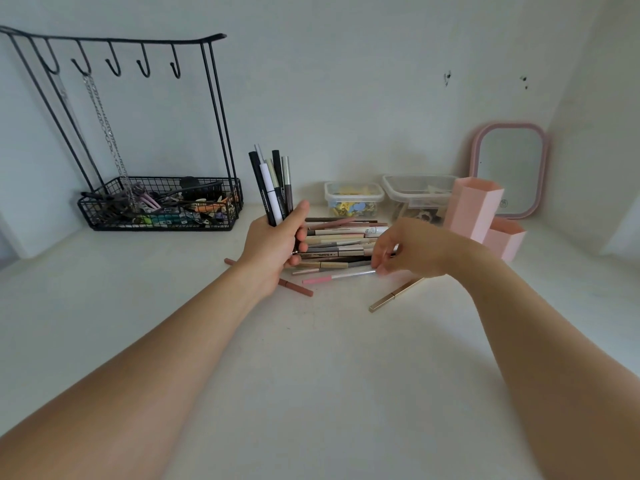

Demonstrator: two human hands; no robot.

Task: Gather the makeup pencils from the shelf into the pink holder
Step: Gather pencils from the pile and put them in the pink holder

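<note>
White shelf [311,341] under my arms: my left hand [277,244] grips a bundle of pencils [273,185] upright, my right hand [405,251] pinches one from the pile [341,242] mid-shelf. Most remain; the pink holder [474,209] near the right back corner looks unfilled.

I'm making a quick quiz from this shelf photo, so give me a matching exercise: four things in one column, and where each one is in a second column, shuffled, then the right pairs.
Things:
1. bundle of pencils
2. gold pencil
3. silver chain
4. pink holder

Places:
A. hanging from a hook on the black wire rack
B. standing in front of the pink-framed mirror
C. held upright in the left hand
D. lying alone on the shelf under the right wrist

Pairs: 1-C, 2-D, 3-A, 4-B
</note>
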